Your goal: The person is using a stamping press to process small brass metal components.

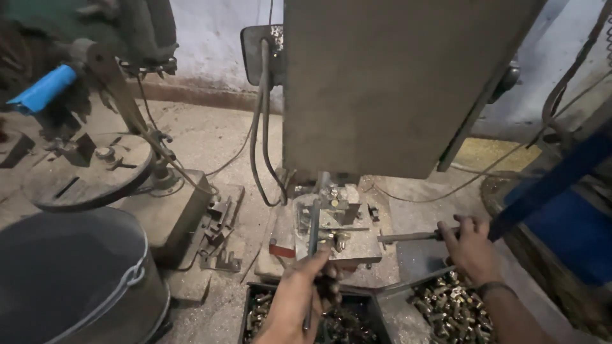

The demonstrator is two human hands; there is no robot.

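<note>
A grey drilling machine head (389,83) hangs over a small metal fixture plate (338,232). A brass fitting (333,240) sits clamped on the plate. My left hand (296,299) grips a thin metal rod (313,242) that runs up across the fixture. My right hand (470,248) is closed around a horizontal metal lever handle (408,237) sticking out of the fixture's right side. Below my hands lie two trays of small brass parts, one dark tray (255,299) and one on the right (449,309).
A grey metal bucket (70,274) stands at the lower left. Behind it is a second machine with a round slotted table (83,172) and a blue handle (41,89). Cables (258,146) hang left of the machine head. A blue frame (561,191) is on the right.
</note>
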